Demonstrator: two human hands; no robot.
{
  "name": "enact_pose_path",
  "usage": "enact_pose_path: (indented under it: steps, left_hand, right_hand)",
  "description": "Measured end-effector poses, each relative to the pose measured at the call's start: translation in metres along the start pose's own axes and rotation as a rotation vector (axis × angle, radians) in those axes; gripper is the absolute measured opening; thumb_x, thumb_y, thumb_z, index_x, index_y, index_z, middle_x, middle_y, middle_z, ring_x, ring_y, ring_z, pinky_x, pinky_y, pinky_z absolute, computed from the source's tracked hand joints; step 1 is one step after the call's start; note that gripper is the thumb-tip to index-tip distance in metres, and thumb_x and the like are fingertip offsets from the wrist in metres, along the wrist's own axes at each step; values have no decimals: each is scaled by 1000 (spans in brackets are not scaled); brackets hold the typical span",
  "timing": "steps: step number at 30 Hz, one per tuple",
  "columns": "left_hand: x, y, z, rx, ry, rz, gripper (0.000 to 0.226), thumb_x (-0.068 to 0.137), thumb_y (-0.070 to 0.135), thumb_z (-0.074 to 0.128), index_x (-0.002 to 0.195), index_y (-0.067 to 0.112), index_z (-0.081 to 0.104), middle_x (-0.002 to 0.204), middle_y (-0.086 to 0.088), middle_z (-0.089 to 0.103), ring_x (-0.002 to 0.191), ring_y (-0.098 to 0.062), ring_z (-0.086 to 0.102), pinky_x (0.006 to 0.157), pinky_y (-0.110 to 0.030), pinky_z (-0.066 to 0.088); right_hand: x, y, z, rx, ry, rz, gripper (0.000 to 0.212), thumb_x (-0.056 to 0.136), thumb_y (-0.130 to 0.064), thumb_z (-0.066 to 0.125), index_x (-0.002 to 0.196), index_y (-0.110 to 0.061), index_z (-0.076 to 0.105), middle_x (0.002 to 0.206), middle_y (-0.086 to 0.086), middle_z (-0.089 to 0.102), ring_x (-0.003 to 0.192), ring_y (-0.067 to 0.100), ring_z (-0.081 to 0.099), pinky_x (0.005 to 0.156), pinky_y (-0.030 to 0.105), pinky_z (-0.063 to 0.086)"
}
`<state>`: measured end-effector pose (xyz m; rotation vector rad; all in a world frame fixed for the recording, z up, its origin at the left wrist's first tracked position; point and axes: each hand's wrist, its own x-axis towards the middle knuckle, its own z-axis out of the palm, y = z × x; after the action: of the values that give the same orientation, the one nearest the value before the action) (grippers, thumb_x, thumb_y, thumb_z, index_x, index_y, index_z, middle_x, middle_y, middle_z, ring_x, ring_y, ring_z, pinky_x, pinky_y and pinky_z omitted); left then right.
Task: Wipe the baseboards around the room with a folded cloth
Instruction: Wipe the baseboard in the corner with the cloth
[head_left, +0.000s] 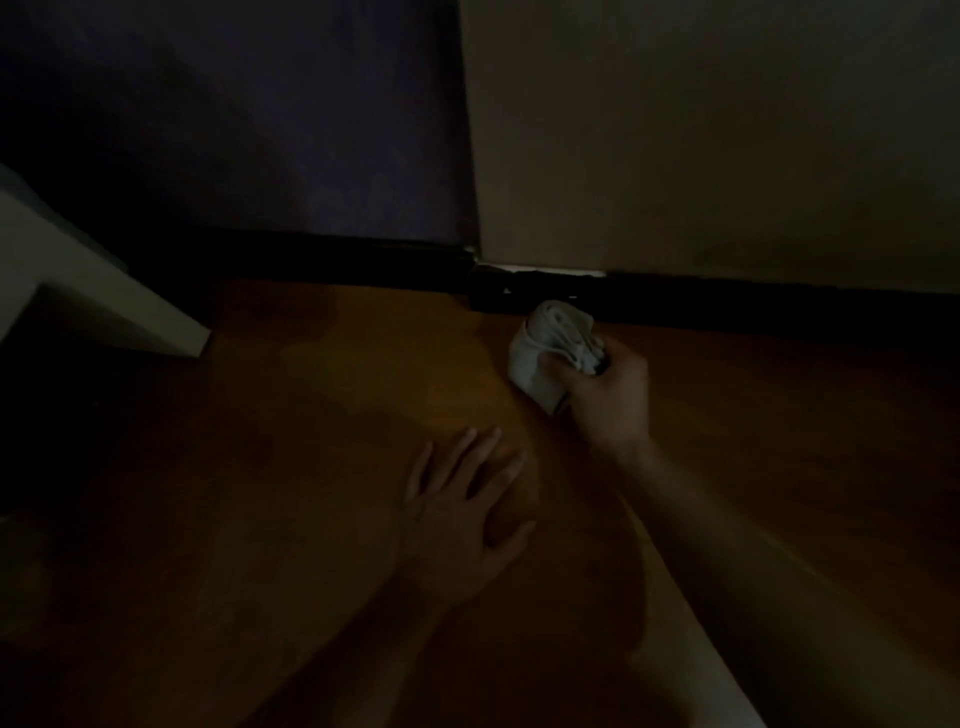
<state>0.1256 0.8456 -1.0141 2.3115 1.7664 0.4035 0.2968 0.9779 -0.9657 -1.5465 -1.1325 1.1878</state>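
Note:
The room is dim. My right hand (608, 400) grips a folded white cloth (545, 348), whose far end touches or nearly touches the black baseboard (727, 299) just right of an outer wall corner. A chipped white patch shows on the baseboard's top edge at that corner. The baseboard continues left under a dark purple wall. My left hand (462, 509) lies flat on the brown floor, fingers spread, nothing in it, below and left of the cloth.
A pale piece of furniture (93, 291) stands at the left, close to the purple wall. A beige wall (701, 145) rises above the baseboard on the right. The brown floor (322, 395) spreads between the furniture and my hands.

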Motion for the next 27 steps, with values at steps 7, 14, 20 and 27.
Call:
enact_pose_path:
  steps: [7, 14, 20, 27]
  left_hand:
    - [-2, 0, 8, 58, 88, -111, 64, 86, 66, 57, 143, 37, 54, 160, 7, 36, 149, -17, 30, 118, -55, 24]
    - [0, 4, 2, 74, 92, -149, 68, 84, 66, 55, 145, 36, 52, 159, 4, 39, 148, -20, 31, 117, -58, 23]
    - [1, 6, -2, 103, 81, -154, 64, 84, 64, 55, 139, 32, 59, 156, 1, 43, 147, -22, 35, 116, -59, 25]
    - [0, 4, 0, 104, 115, -140, 65, 84, 63, 60, 141, 32, 57, 156, 2, 43, 146, -22, 35, 117, -58, 24]
  right_hand:
    - [31, -6, 39, -331, 132, -294, 16, 83, -22, 72, 96, -14, 68, 94, 4, 68, 82, 10, 59, 63, 11, 36]
    - [32, -3, 43, -387, 159, -305, 12, 77, -26, 67, 83, -16, 62, 86, 5, 66, 77, 16, 60, 63, 22, 36]
    - [30, 5, 27, -409, 287, -257, 20, 77, -20, 68, 94, -11, 65, 95, 9, 66, 87, 22, 62, 70, 26, 43]
    - [33, 3, 17, -440, 256, -270, 22, 81, -24, 68, 95, -8, 64, 96, 10, 64, 87, 24, 61, 72, 33, 50]
